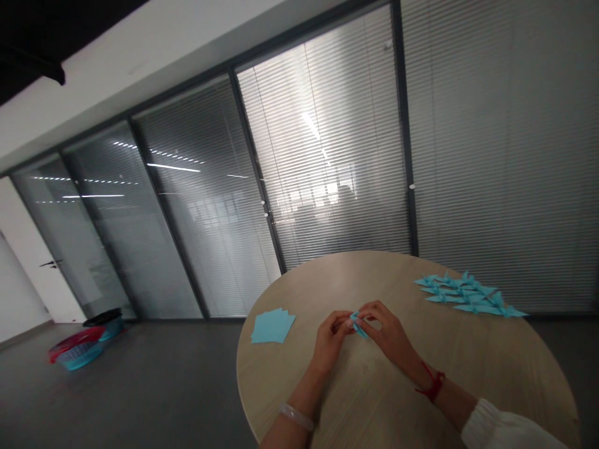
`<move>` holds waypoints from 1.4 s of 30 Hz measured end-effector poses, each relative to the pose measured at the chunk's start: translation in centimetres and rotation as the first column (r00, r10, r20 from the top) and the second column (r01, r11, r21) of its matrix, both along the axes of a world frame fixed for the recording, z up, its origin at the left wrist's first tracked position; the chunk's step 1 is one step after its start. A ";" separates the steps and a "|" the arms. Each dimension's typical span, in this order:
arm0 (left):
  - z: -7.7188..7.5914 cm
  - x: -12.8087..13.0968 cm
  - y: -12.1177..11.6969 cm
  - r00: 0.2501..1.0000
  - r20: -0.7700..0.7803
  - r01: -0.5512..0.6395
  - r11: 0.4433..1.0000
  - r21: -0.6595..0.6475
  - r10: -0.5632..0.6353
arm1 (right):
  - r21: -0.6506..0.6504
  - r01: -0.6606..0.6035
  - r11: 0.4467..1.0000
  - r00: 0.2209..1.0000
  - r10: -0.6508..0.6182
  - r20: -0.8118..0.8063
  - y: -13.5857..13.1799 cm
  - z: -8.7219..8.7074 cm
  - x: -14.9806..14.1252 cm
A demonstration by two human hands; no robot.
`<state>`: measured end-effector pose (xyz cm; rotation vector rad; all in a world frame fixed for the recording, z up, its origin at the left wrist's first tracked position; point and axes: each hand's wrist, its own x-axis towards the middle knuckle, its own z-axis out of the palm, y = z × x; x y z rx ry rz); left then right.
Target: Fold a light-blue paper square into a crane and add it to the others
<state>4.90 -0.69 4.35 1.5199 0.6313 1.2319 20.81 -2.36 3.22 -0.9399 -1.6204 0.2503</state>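
Observation:
Between my two hands, above the middle of the table, is a small folded piece of blue paper (359, 327). My left hand (333, 333) pinches it from the left, fingers closed. From the right, my right hand (381, 327) grips it too, between thumb and fingertips. Fingers cover much of the paper, so its exact folded shape is hard to make out. A stack of flat blue paper sheets (272, 326) lies to the left of my hands. Several folded blue paper cranes (463, 293) sit grouped in rows at the right.
The round wooden table (374, 399) has its curved left edge near the paper stack. Beyond it stand glass partitions with blinds (327, 156). On the floor at far left are a blue basket with a red rim (77, 350) and a dark-topped basket (107, 321).

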 end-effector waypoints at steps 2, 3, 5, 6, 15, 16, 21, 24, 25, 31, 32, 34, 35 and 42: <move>-0.1 0.0 0.2 1.000 -0.015 0.000 1.000 0.005 0.000 | -0.008 -0.008 1.000 1.000 0.008 -0.012 -0.1 0.1 -0.1; -0.1 -0.1 0.2 1.000 -0.022 -0.008 1.000 0.007 0.008 | -0.013 -0.013 1.000 1.000 0.013 -0.018 -0.2 0.2 -0.2; -0.1 -0.2 0.4 0.999 -0.021 -0.033 0.999 -0.005 0.033 | -0.021 -0.029 0.999 0.999 0.029 -0.018 -0.5 0.5 -0.3; -0.1 -0.3 0.5 0.999 -0.014 -0.044 0.999 -0.018 0.044 | -0.026 -0.043 0.999 0.999 0.043 -0.012 -0.6 0.7 -0.3; -0.1 -1.1 0.9 0.994 -0.048 -0.090 0.993 0.073 0.093 | -0.159 -0.101 0.982 0.989 0.082 -0.122 0.0 0.2 0.3; -0.1 -1.1 0.9 0.993 -0.059 -0.099 0.991 0.093 0.105 | -0.156 -0.104 0.982 0.992 0.093 -0.081 0.1 0.2 0.4; -0.1 -1.3 0.9 0.988 -0.101 -0.100 0.983 0.151 0.116 | -0.128 -0.084 0.988 0.996 0.085 0.003 -0.1 0.6 0.6; 0.1 -1.3 0.7 0.987 -0.110 -0.099 0.980 0.173 0.119 | -0.113 -0.078 0.991 0.997 0.078 -0.004 -0.3 0.8 0.5; 0.1 -1.3 0.7 0.986 -0.112 -0.099 0.979 0.178 0.120 | -0.108 -0.077 0.991 0.997 0.077 -0.006 -0.4 0.8 0.5; 0.2 -1.3 0.6 0.985 -0.131 -0.084 0.979 0.188 0.109 | -0.098 -0.079 0.992 0.997 0.080 0.006 -0.2 0.6 0.5; 0.2 -1.3 0.6 0.985 -0.133 -0.081 0.979 0.186 0.107 | -0.099 -0.078 0.992 0.997 0.079 0.007 -0.1 0.6 0.5; 0.2 -1.3 0.6 0.986 -0.134 -0.077 0.980 0.182 0.102 | -0.102 -0.066 0.993 0.998 0.066 -0.003 0.0 0.4 0.5; 0.3 -1.3 0.6 0.986 -0.133 -0.074 0.981 0.179 0.099 | -0.106 -0.051 0.993 0.999 0.049 -0.018 0.0 0.3 0.5; 0.5 -1.2 0.5 0.984 -0.141 -0.086 0.979 0.183 0.112 | -0.124 -0.024 0.992 0.999 0.018 -0.047 0.2 0.4 0.6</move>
